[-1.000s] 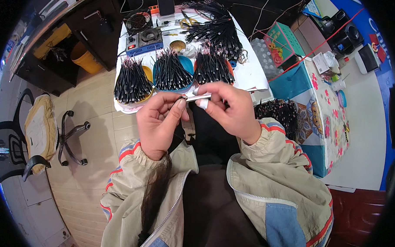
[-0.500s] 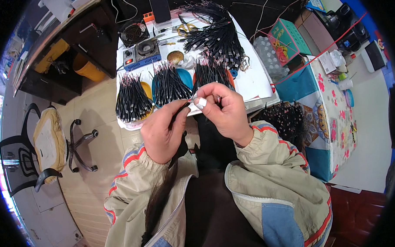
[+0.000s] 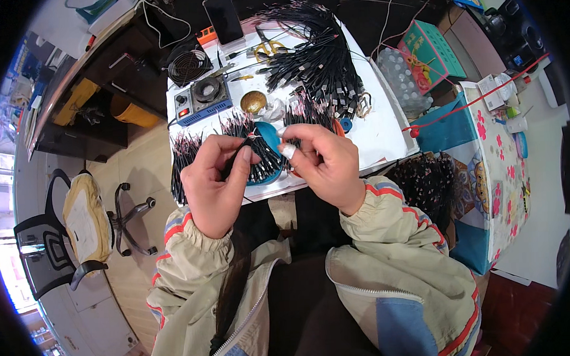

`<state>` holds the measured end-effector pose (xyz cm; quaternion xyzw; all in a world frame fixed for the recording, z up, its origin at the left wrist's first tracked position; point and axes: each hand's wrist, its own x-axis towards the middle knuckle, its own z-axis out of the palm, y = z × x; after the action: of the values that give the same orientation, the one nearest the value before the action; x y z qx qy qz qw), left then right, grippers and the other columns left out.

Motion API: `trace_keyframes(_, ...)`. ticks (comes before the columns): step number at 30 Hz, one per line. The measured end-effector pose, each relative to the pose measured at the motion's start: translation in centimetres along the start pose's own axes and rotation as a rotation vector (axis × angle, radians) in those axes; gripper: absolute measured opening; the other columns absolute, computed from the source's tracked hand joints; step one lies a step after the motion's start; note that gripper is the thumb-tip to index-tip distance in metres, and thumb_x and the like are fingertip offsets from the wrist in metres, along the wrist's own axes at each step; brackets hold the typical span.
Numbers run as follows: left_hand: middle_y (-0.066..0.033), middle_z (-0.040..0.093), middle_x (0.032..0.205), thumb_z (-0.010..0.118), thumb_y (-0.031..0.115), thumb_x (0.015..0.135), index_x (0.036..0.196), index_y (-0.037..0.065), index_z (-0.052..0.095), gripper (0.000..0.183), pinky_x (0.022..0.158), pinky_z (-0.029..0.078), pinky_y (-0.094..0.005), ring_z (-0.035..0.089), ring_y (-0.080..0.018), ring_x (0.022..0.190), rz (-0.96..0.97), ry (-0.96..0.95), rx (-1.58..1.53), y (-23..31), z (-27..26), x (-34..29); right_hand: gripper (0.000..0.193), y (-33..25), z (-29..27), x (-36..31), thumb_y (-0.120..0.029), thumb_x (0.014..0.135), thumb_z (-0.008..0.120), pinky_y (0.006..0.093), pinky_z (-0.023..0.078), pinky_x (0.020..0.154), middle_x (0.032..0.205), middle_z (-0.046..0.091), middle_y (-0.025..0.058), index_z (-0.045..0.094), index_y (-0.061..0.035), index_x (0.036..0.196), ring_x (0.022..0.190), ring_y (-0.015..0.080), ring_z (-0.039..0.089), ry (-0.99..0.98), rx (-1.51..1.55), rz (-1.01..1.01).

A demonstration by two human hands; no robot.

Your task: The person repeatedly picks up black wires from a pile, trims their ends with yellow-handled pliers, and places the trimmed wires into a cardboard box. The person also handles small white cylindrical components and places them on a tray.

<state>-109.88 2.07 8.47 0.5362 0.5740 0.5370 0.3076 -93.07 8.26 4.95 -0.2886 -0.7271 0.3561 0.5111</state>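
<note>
Head view: left of the teal bowl (image 3: 271,133), the left hand (image 3: 217,180) pinches a black cable (image 3: 250,137), wire end pointing rightward, visible axis roughly crosswise; right of it, the right hand's (image 3: 327,164) fingertips are parted.

The white tabletop (image 3: 381,137) carried a blue-cased device (image 3: 205,110), a black fan (image 3: 189,68), a brassy bowl (image 3: 253,102), yellow-handled scissors (image 3: 269,52), a heap of black cables (image 3: 318,62) and a cable-filled blue bowl (image 3: 269,131).

A workshop, shown by black cables (image 3: 324,67) heaping the worktable (image 3: 379,132).
</note>
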Motion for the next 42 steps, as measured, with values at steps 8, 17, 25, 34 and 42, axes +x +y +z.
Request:
trace_keyframes(8,-0.0076,0.066,0.078,0.059,-0.003,0.089,0.096,-0.007,0.056,0.009,0.066,0.049,-0.0201,0.063,-0.008,0.076,0.03,-0.015,-0.056,-0.3,0.8,-0.1,0.022,-0.3,0.5,1.5,0.0,0.076,0.066,0.0319,0.047,0.051,0.074,0.06,0.0078,0.06,-0.0035,0.097,0.058,0.0234,0.06,-0.028,-0.181,-0.253)
trace_keyframes(17,-0.0087,0.066,0.076,0.061,-0.002,0.088,0.095,-0.006,0.058,0.009,0.063,0.05,-0.0224,0.065,-0.0113,0.071,0.034,-0.005,-0.064,-0.6,1.4,-0.2,0.014,0.1,0.4,1.6,-0.005,0.085,0.063,0.0256,0.042,0.051,0.074,0.058,0.0048,0.059,-0.0002,0.097,0.058,0.0117,0.053,-0.081,-0.02,-0.036)
trace_keyframes(25,-0.0112,0.069,0.08,0.061,-0.001,0.087,0.096,-0.006,0.059,0.01,0.067,0.05,-0.0224,0.066,-0.0112,0.077,0.218,-0.029,0.43,-1.3,1.4,1.7,0.021,2.2,-1.2,2.5,-0.015,0.095,0.057,0.0177,0.031,0.047,0.071,0.049,-0.0045,0.054,-0.0007,0.109,0.055,0.0016,0.038,-0.262,0.504,0.515)
trace_keyframes(34,-0.0209,0.059,0.069,0.063,0.005,0.08,0.086,-0.001,0.062,0.009,0.058,0.047,-0.0403,0.06,-0.0368,0.064,0.32,-0.167,0.778,-10.3,2.7,10.9,0.025,5.3,-3.5,0.6,-0.009,0.09,0.054,0.019,0.028,0.045,0.068,0.045,-0.0052,0.051,-0.0035,0.115,0.053,0.0011,0.037,-0.148,0.65,0.809)
trace_keyframes(42,-0.021,0.062,0.075,0.065,0.005,0.075,0.08,-0.002,0.065,0.009,0.064,0.048,-0.0435,0.06,-0.0386,0.072,0.213,-0.161,0.856,-14.9,4.1,12.6,0.022,7.0,-3.9,-0.2,-0.006,0.091,0.052,0.0182,0.027,0.048,0.068,0.038,-0.0079,0.05,-0.0043,0.112,0.057,-0.0002,0.034,-0.263,0.575,0.777)
